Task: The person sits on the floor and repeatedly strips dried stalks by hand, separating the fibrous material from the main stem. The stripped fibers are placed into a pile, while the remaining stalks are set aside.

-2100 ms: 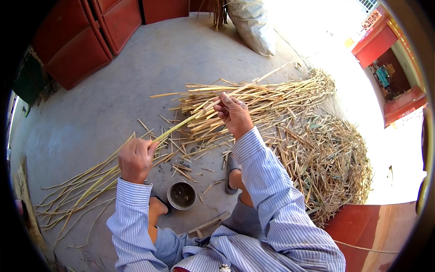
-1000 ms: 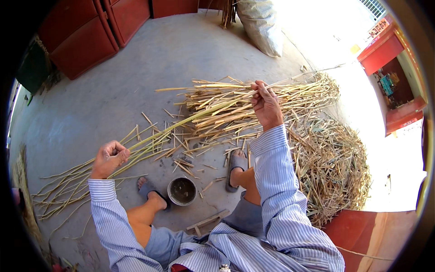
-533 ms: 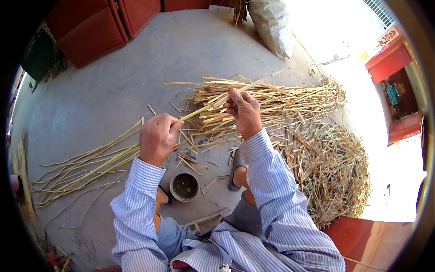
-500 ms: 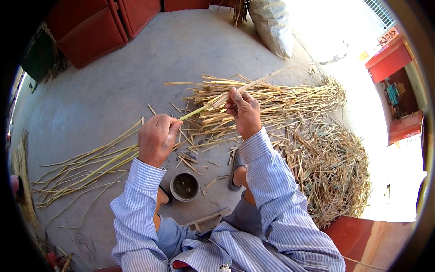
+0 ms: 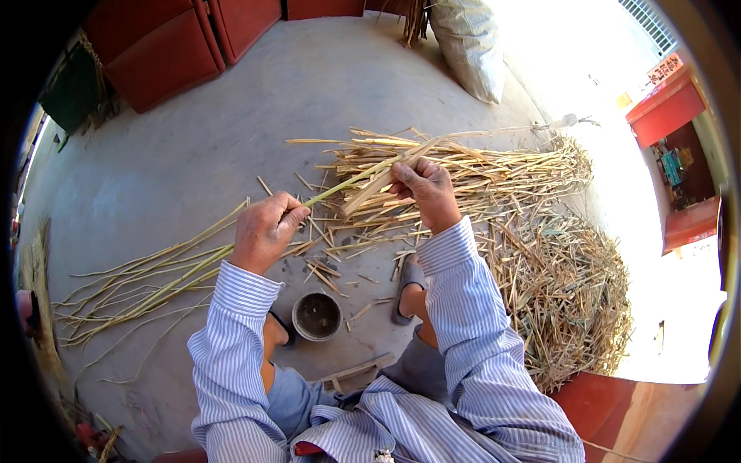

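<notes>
With twelve at the top of our view, we find the left hand (image 5: 262,231) at nine o'clock, curled round the green stalk (image 5: 332,190), thumb and forefinger pinching it. At two o'clock the right hand (image 5: 428,189) pinches the dry sheath (image 5: 369,194) between thumb and forefinger. The stalk spans the gap between them, before the straw bundle (image 5: 502,166). Bare thin stalks (image 5: 154,293) fan out between eight and nine, leaf litter (image 5: 571,301) heaps near four, and a round bowl (image 5: 317,338) stands at seven. We judge the stalk light, springy and rather smooth, best held on its firm green length; the sheath looks papery and likely to split, so we'd favour its thicker end.
</notes>
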Available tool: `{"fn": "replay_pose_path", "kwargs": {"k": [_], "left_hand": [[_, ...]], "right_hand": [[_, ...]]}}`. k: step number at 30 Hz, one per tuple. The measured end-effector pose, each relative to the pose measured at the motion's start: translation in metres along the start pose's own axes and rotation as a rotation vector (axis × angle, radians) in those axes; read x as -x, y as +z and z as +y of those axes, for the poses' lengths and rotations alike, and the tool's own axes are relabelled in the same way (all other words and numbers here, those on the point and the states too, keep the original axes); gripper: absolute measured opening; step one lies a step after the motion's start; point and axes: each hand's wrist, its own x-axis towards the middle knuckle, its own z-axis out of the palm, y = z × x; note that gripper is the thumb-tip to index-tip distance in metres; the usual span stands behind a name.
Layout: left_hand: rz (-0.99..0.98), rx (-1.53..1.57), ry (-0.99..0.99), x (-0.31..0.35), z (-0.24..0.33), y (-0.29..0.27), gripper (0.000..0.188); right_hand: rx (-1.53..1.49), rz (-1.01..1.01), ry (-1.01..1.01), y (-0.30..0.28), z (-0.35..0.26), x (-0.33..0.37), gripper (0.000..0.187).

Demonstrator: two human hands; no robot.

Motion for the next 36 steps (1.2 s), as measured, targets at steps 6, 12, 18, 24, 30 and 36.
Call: {"fn": "replay_pose_path", "kwargs": {"k": [6, 12, 18, 24, 30, 36], "left_hand": [[0.000, 0.129, -0.052, 0.000, -0.012, -0.008, 0.021], [-0.148, 0.127, -0.093, 0.011, -0.016, -0.008, 0.019], [-0.023, 0.077, -0.045, 0.014, -0.021, -0.011, 0.017], [0.028, -0.205, 0.127, 0.013, -0.009, -0.010, 0.017], [0.116, -0.168, 0.211, 0.002, 0.012, 0.017, 0.016], [0.012, -0.099, 0.146, -0.004, 0.010, 0.027, 0.015]], "right_hand": [[-0.544, 0.557, 0.046, -0.087, -0.011, -0.018, 0.028], [-0.466, -0.071, 0.091, -0.019, -0.010, -0.007, 0.028], [-0.314, 0.043, 0.072, -0.002, -0.002, -0.006, 0.017], [-0.291, 0.135, 0.120, -0.002, 0.004, -0.008, 0.022], [-0.182, -0.073, 0.282, 0.032, 0.014, 0.005, 0.025], [-0.090, -0.269, 0.266, 0.043, 0.008, 0.015, 0.025]]}}
